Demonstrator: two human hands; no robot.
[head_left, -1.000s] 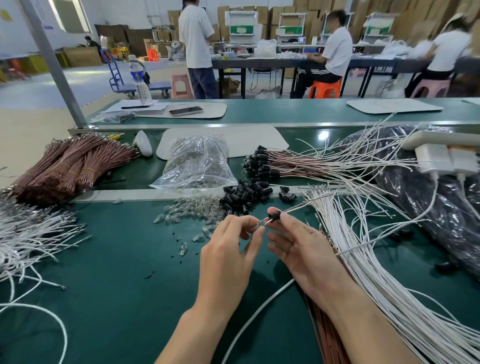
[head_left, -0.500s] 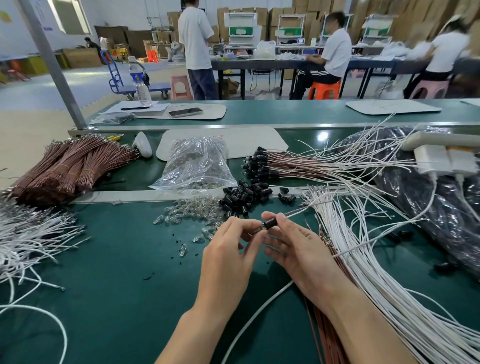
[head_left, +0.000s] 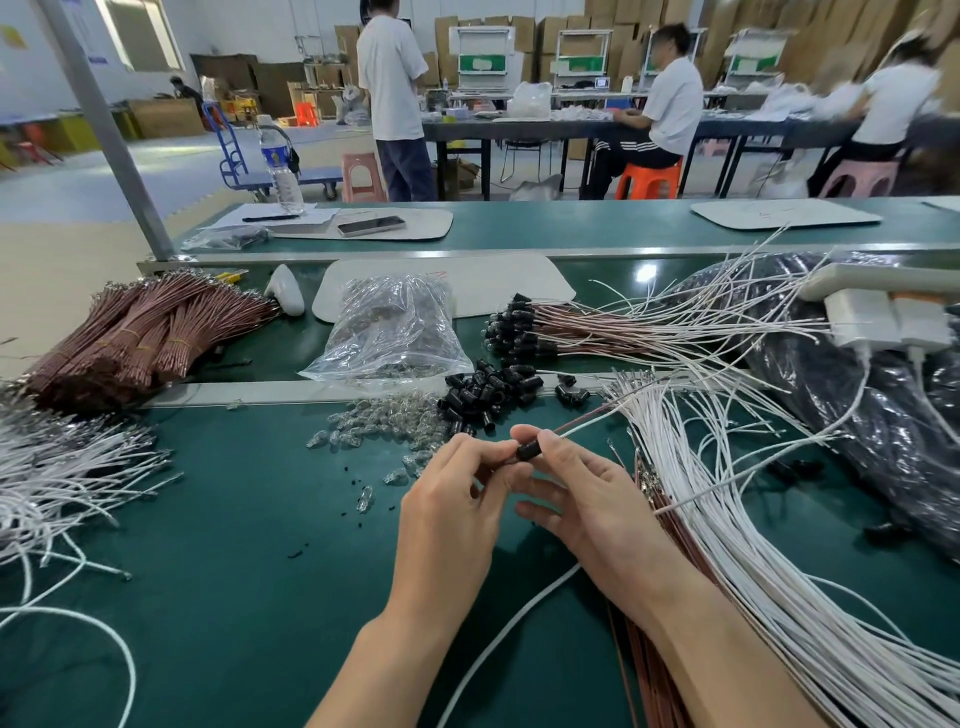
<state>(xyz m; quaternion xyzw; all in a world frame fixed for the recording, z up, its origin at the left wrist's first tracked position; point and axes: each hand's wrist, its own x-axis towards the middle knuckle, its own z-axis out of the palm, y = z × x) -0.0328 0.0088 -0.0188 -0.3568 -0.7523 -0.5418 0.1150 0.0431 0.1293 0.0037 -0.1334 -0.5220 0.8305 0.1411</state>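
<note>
My right hand (head_left: 592, 499) pinches the socket (head_left: 528, 450) so its wires (head_left: 592, 419) trail off at two o'clock; my left hand (head_left: 457, 504) pinches its nine-o'clock end, bracing it.

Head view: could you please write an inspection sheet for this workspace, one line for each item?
Surface: dark green bench mat, with a grey metal rail across it.
Job's things: small black cylindrical plastic socket on a thin white wire; loose black sockets; small clear glass bulbs.
Clutter: clear plastic bag of bulbs; white power strip; black plastic sack.
Grippers: left hand and right hand both pinch the socket.
Cables: long white wires right; tied brown wire bundles far left.
Surroundings: three people in white shirts at far tables; stacked cardboard boxes.
</note>
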